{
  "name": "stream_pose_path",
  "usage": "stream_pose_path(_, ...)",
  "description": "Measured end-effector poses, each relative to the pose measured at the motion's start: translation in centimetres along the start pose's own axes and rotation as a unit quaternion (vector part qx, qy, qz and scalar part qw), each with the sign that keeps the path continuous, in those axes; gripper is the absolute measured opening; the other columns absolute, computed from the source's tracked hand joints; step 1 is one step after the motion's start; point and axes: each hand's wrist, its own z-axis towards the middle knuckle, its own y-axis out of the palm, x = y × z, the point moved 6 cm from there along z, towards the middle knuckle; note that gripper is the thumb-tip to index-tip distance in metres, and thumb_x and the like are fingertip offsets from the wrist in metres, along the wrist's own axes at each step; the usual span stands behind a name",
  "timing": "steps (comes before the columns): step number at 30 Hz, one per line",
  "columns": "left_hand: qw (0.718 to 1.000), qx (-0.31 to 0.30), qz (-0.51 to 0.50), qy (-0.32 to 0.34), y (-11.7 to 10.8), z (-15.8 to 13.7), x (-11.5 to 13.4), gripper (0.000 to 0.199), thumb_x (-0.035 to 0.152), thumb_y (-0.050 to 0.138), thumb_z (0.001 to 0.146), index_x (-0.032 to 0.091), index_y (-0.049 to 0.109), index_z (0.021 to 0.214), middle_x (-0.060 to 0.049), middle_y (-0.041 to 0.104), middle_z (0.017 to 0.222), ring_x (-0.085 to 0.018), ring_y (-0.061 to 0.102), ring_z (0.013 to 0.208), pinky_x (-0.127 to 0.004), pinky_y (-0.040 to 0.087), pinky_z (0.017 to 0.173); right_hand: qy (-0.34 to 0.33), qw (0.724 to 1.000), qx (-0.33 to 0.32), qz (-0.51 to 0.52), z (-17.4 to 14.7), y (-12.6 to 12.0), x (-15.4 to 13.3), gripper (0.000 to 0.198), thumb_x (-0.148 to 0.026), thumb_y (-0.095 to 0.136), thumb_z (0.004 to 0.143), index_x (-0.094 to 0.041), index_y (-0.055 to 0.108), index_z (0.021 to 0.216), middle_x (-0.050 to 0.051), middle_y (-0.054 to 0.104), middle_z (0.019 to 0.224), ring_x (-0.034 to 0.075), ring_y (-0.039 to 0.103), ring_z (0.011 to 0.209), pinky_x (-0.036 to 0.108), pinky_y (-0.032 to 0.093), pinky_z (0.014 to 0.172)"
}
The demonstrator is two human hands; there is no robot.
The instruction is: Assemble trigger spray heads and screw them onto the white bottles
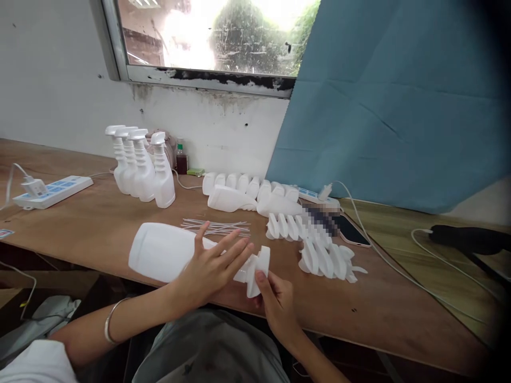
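1. A white spray bottle [162,252] lies at the brown wooden tabletop's [99,223] front edge.
2. The left hand [217,266], outstretched, lies across it; the right hand [276,303] grips its trigger head [261,260].
3. Behind: stained white wall [223,122], grimy window [239,37], hanging blue cloth [383,106].

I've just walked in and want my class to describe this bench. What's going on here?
A person is handling a white bottle tipped on its side: the left hand lies across its neck end, and the right hand grips the spray head there. Whether the head is fully seated is unclear. Four bottles with heads stand upright; other bottles lie down, near loose spray heads and thin tubes.
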Motion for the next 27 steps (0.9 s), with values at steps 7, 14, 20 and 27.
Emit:
stream_pose_path(7, 0.997, 0.078, -0.015, 0.011, -0.4, -0.5, -0.8, 0.028, 0.010, 0.042, 0.084, 0.019, 0.058, 0.105, -0.002, 0.068, 0.101, -0.012, 0.059, 0.097, -0.039, 0.006, 0.105, -0.039, 0.999, 0.012, -0.027, -0.4, 0.0, -1.1, 0.040, -0.042, 0.045, 0.085, -0.016, 0.050, 0.056, -0.003, 0.050, 0.043, 0.008, 0.046, 0.037, 0.018, 0.034, 0.039)
stream_pose_path(14, 0.992, 0.054, 0.106, -0.032, 0.5, -3.6, -4.0, 0.043, 0.013, 0.048, 0.084, 0.030, 0.046, 0.124, -0.008, 0.050, 0.129, -0.020, 0.045, 0.120, -0.046, 0.012, 0.105, 0.034, 0.984, 0.162, 0.065, 0.7, -3.4, -0.4, 0.045, -0.049, 0.049, 0.081, -0.016, 0.052, 0.050, 0.000, 0.052, 0.039, 0.010, 0.045, 0.033, 0.020, 0.035, 0.034)
stream_pose_path(20, 0.996, 0.081, 0.042, -0.009, 0.6, -4.4, -8.7, 0.043, 0.017, 0.051, 0.083, 0.021, 0.042, 0.125, -0.012, 0.056, 0.112, -0.025, 0.048, 0.116, -0.040, 0.042, 0.094, 0.007, 0.988, 0.107, 0.110, 0.8, -2.8, -0.7, 0.048, -0.048, 0.044, 0.084, -0.015, 0.058, 0.053, 0.005, 0.058, 0.046, 0.014, 0.052, 0.042, 0.025, 0.044, 0.044)
stream_pose_path(27, 0.963, 0.033, 0.002, -0.267, 4.3, -4.1, -16.7, 0.043, 0.029, 0.051, 0.083, 0.015, 0.042, 0.123, -0.012, 0.056, 0.109, -0.022, 0.056, 0.102, -0.031, 0.047, 0.083, -0.067, 0.992, 0.011, 0.111, 0.7, -1.5, -1.8, 0.035, -0.040, 0.034, 0.090, -0.017, 0.061, 0.092, 0.004, 0.066, 0.071, 0.014, 0.057, 0.057, 0.027, 0.047, 0.058)
